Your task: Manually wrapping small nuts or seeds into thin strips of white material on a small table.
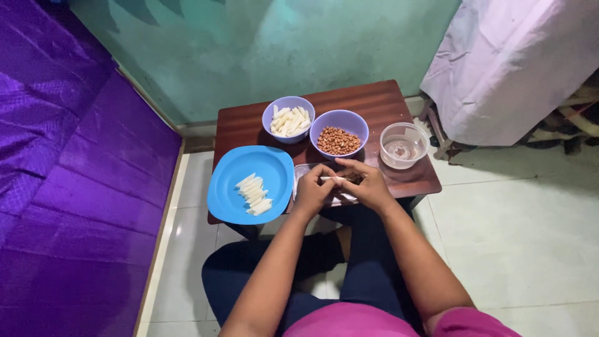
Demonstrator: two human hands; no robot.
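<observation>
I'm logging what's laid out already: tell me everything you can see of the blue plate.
The blue plate is round, bright blue and looks like plastic, with a raised rim. It lies flat at the near left corner of the small wooden table, its edge slightly overhanging. On it lies a short row of pale white sticks, side by side, right of its middle. The left hand is just to its right, not touching it.

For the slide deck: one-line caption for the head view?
Both hands, left hand and right hand, hold a white stick over a small table.
</observation>
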